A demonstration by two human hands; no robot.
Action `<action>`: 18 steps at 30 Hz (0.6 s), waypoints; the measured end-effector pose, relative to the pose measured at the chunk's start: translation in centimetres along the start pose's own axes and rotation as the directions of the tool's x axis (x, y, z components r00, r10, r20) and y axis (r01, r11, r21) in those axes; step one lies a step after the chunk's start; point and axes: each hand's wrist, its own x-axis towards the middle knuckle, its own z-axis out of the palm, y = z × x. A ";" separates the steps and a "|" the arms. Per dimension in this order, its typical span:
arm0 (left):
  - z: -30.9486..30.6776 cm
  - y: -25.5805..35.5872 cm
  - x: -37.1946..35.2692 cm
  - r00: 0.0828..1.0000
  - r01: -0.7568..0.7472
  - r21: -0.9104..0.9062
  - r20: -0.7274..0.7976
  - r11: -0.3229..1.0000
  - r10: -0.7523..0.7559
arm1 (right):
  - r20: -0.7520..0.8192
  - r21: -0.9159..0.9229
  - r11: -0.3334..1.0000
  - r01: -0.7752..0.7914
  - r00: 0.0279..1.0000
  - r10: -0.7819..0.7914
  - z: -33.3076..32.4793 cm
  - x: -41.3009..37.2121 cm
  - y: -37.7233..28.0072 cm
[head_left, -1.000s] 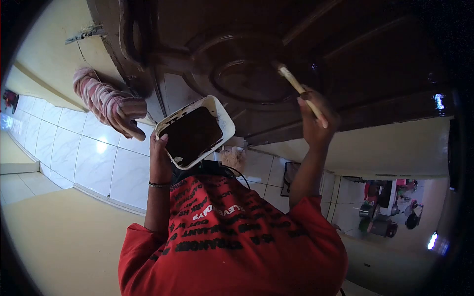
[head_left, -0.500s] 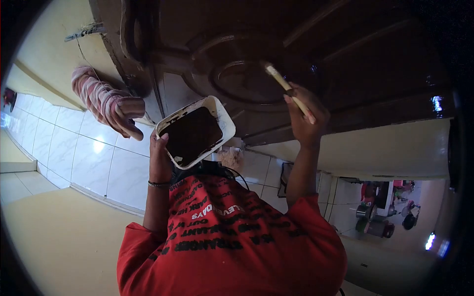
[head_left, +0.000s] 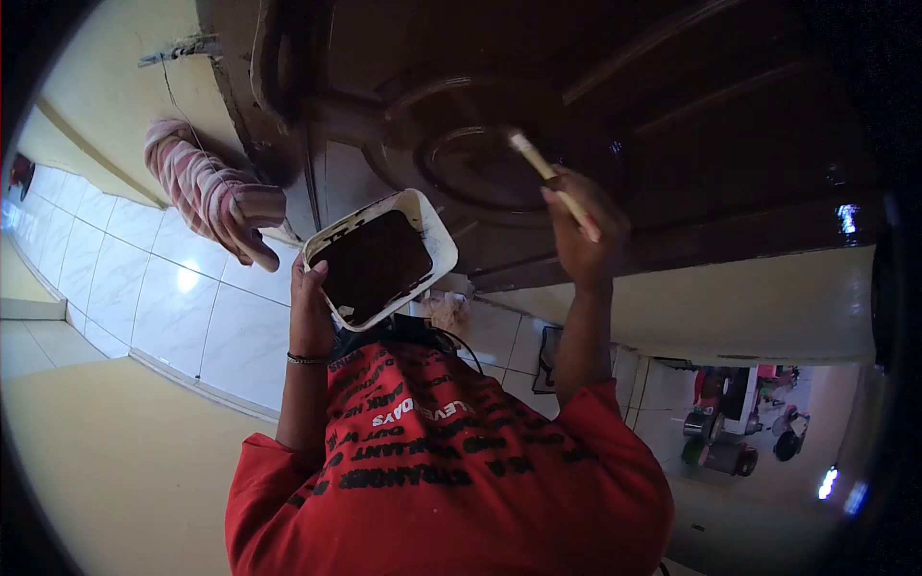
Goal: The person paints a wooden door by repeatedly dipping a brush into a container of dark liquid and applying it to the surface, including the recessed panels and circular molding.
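Observation:
My left hand grips the left edge of a white rectangular tub, thumb over the rim. Dark brown paint lies inside the tub. Held up at the right, my right hand is closed round the handle of a paintbrush. The brush points up and left, its tip in front of the oval panel of a glossy dark brown door. Whether the bristles touch the door I cannot tell.
A striped pink and white cloth hangs at the left by the door's edge. White floor tiles stretch behind it. Pots and other kitchen things stand in a room at the right. A pale wall borders the door.
My right hand and the brush have shifted slightly left across the door. The tub stays in my left hand, and the surroundings have tilted a little in view.

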 end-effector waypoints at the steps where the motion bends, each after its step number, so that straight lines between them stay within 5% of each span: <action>1: 0.1 0.2 -0.1 1.000 -0.006 -0.008 0.000 1.000 0.006 | -0.054 -0.012 1.000 0.017 0.998 -0.018 -0.4 0.1 -0.3; 7: -0.6 -0.1 0.5 1.000 -0.006 -0.009 -0.007 1.000 0.006 | 0.221 0.049 0.999 -0.021 0.975 0.010 4.3 -1.5 0.2; 11: -0.7 0.2 0.4 1.000 -0.012 0.017 -0.009 1.000 0.012 | 0.216 -0.004 0.999 -0.035 0.976 0.035 4.5 -1.2 1.2; 16: -1.2 0.1 0.4 1.000 -0.020 0.000 -0.008 1.000 0.020 | -0.033 0.003 1.000 0.023 0.999 -0.023 1.4 0.6 -0.9; 18: -1.3 0.2 0.5 1.000 -0.030 0.000 -0.008 1.000 0.030 | 0.034 0.004 0.999 0.036 0.999 -0.037 2.1 0.1 -1.1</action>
